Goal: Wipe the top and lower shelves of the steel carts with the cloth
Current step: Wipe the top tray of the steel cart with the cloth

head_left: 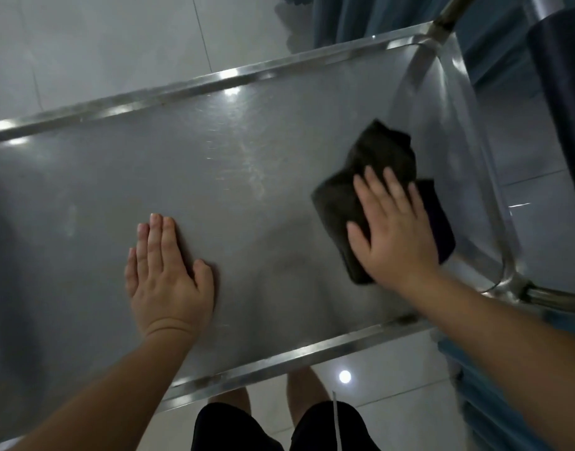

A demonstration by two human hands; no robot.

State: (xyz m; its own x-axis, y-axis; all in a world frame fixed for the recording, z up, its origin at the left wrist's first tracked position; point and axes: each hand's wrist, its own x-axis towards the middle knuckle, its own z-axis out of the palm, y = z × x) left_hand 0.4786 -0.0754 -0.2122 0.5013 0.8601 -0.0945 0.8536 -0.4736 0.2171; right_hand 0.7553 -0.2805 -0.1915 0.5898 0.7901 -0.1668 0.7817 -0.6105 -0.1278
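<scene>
The dark cloth (370,190) lies on the top shelf (214,174) near its right end, your right hand (393,229) pressing it flat with fingers spread. Your left hand (167,275) rests flat and empty on the steel. Wiping looks underway; lower shelves are out of view, probably untouched.

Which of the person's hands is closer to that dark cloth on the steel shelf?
Right. The right hand presses flat on the dark cloth; the left hand rests flat on the bare steel shelf, well apart from it.
</scene>
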